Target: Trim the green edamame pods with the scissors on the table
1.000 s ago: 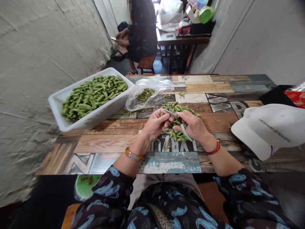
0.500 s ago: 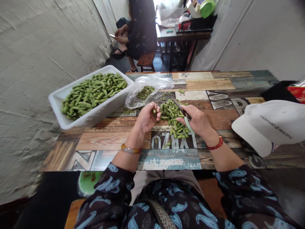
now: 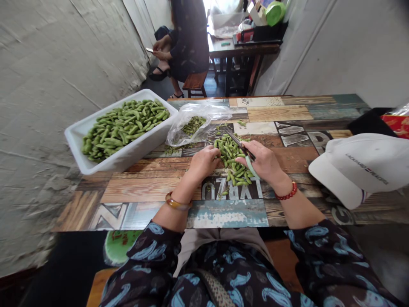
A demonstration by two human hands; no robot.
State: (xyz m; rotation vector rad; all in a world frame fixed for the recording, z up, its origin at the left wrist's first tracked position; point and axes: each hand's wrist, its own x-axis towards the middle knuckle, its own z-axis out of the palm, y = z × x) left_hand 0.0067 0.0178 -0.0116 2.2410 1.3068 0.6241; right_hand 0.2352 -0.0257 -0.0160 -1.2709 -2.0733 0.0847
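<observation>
A loose pile of green edamame pods [image 3: 235, 158] lies on the patchwork-print table. At its left edge is my left hand [image 3: 206, 161], back up, the fingers curled down against the pods. What those fingers hold is hidden. Scissors [image 3: 251, 164] with pale green handles are in the grip of my right hand [image 3: 262, 158], their blades pointing away over the pile. Beyond my left hand lies a clear plastic bag [image 3: 177, 131] with small green trimmings inside. A white plastic tub [image 3: 140, 151] full of edamame pods stands to the left.
On the right of the table [image 3: 128, 189] lies a white cap [image 3: 361, 166], with a black and red item behind it. A rough wall runs along the left. Past the table a person [image 3: 190, 38] sits on a wooden stool near a second, cluttered table [image 3: 220, 51].
My left hand has turned from palm-up, with a pod in its fingers, to back-up, and moved slightly right onto the pile's edge. My right hand keeps the scissors in about the same place.
</observation>
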